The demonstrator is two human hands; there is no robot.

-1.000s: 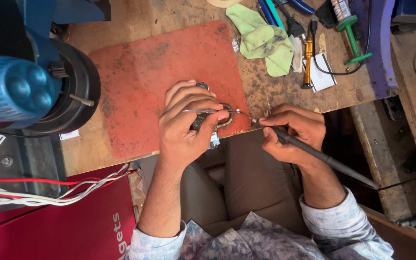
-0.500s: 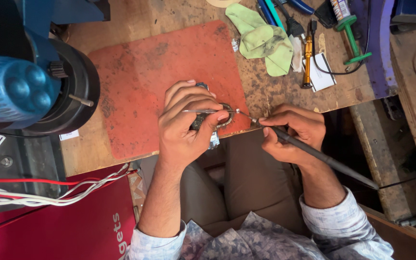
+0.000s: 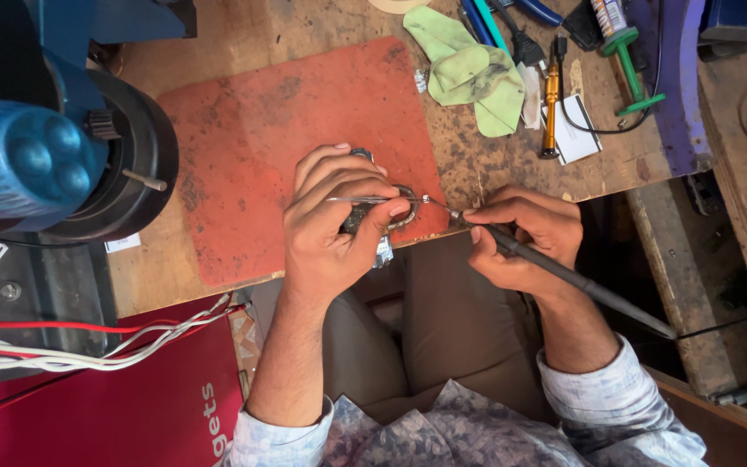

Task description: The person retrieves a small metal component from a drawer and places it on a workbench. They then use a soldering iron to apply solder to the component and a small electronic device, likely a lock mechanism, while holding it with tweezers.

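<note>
At the red mat's (image 3: 287, 164) edge, left hand (image 3: 339, 229) fingers grip a small metal part (image 3: 382, 220), right hand (image 3: 525, 238) fingers pinching a soldering iron (image 3: 564, 277) beside it.

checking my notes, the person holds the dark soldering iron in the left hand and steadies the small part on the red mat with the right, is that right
Not quite: the hands are swapped. In the head view the right hand holds the dark soldering iron, and the left hand steadies the small part at the edge of the red mat. The rest stands.
</note>
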